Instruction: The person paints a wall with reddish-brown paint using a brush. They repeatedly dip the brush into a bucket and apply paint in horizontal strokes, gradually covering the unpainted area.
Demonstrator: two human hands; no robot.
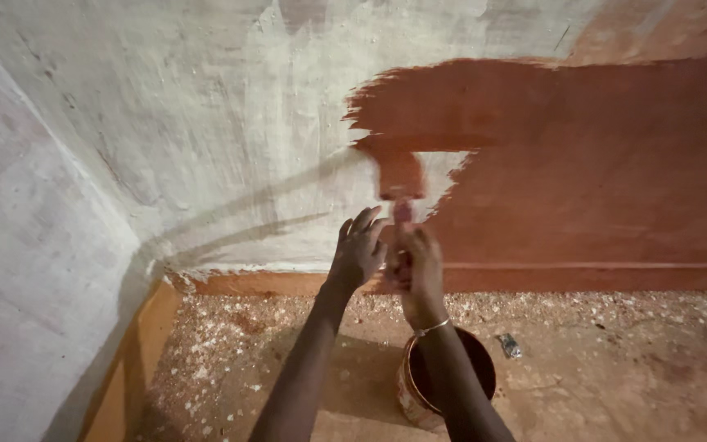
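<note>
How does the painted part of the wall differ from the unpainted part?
The painted part is reddish brown and smooth-looking; the unpainted part is pale grey, streaked and patchy. The painted part lies right of the brush, the unpainted part to its left, reaching the corner. Both meet the same skirting strip at the floor.
</note>
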